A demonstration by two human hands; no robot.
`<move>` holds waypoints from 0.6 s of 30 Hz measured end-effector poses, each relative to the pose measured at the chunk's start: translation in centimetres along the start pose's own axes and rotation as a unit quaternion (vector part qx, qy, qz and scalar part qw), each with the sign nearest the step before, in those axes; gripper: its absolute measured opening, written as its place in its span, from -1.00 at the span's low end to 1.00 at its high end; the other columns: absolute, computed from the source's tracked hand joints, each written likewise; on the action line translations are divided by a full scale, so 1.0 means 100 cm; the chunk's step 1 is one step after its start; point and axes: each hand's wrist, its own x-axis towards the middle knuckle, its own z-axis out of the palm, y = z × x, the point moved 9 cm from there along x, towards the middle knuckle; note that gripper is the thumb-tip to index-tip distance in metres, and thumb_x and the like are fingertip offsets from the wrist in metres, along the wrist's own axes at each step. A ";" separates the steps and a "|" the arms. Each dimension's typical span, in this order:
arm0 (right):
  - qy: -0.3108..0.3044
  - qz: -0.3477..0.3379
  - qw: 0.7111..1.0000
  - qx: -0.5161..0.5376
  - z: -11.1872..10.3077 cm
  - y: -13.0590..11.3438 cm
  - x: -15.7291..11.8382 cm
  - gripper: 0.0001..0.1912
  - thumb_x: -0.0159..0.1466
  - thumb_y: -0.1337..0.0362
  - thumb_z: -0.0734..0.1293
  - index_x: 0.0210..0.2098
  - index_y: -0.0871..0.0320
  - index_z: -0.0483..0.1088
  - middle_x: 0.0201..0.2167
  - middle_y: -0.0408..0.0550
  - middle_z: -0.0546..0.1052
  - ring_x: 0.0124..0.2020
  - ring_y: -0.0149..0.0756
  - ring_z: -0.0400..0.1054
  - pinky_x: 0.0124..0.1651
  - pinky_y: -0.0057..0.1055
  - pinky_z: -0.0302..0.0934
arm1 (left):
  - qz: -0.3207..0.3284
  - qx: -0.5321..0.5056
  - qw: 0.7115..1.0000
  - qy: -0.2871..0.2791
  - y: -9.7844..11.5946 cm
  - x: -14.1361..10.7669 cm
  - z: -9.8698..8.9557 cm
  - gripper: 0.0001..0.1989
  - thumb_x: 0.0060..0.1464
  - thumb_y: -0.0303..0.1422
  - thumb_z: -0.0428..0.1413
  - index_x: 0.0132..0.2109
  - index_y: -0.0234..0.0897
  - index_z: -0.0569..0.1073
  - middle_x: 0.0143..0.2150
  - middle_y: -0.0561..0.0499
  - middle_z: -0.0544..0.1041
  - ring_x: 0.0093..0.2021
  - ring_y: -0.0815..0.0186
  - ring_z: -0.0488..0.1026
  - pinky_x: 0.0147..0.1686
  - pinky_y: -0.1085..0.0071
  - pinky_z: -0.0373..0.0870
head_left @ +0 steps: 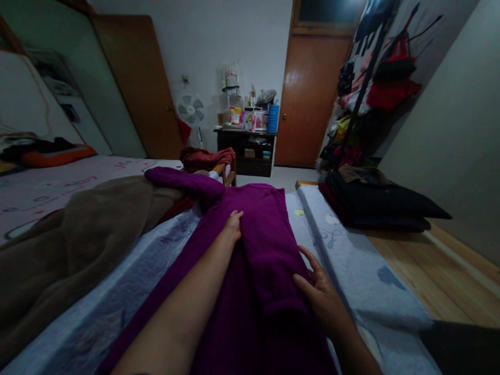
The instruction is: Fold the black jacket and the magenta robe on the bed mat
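A purple long-sleeved garment [258, 239] lies spread lengthwise on the bed in front of me. Its right sleeve is folded down over the body, while the other sleeve [183, 182] stretches out to the left. My left hand [234, 225] is at the inner edge of the folded sleeve, its fingers drawn together on the cloth and partly hidden. At the garment's right edge, near the sleeve's end, my right hand [318, 289] has its thumb and fingers apart, with the tips touching the cloth.
A brown blanket [105, 213] lies bunched at the left. Folded dark clothes [375, 200] are stacked at the right, partly over wooden boards [437, 271]. Beyond the bed stand a dark cabinet [250, 164], a white fan [192, 109] and a reddish cloth [207, 159] over a wooden frame.
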 end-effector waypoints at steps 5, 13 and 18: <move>-0.026 0.039 0.994 -0.094 -0.009 0.024 -0.019 -0.52 0.14 0.04 0.38 0.03 0.03 0.43 0.07 -0.02 0.46 0.09 -0.10 0.32 0.18 -0.18 0.16 | -0.014 0.024 1.000 -0.002 -0.012 -0.002 0.006 -0.72 0.04 -0.57 0.04 -0.09 -0.25 0.44 -0.41 0.06 0.51 -0.48 0.39 0.46 -0.36 0.42 0.47; -0.039 0.084 0.994 -0.066 -0.013 0.040 -0.038 -0.47 0.15 0.05 0.37 0.09 0.04 0.37 -0.01 -0.05 0.49 0.00 -0.15 0.37 0.09 -0.25 0.23 | -0.040 0.069 0.997 -0.022 -0.024 -0.009 0.012 -0.54 -0.12 -0.66 0.04 -0.05 -0.25 0.45 -0.43 0.03 0.51 -0.52 0.36 0.44 -0.42 0.39 0.45; -0.026 0.091 0.993 -0.073 -0.018 0.048 -0.040 -0.43 0.11 0.05 0.40 0.09 0.03 0.37 -0.13 -0.08 0.53 -0.13 -0.18 0.41 -0.05 -0.31 0.30 | -0.032 0.070 0.997 -0.024 -0.026 -0.009 0.015 -0.54 -0.12 -0.65 0.06 -0.03 -0.24 0.44 -0.40 0.04 0.52 -0.48 0.36 0.45 -0.37 0.39 0.45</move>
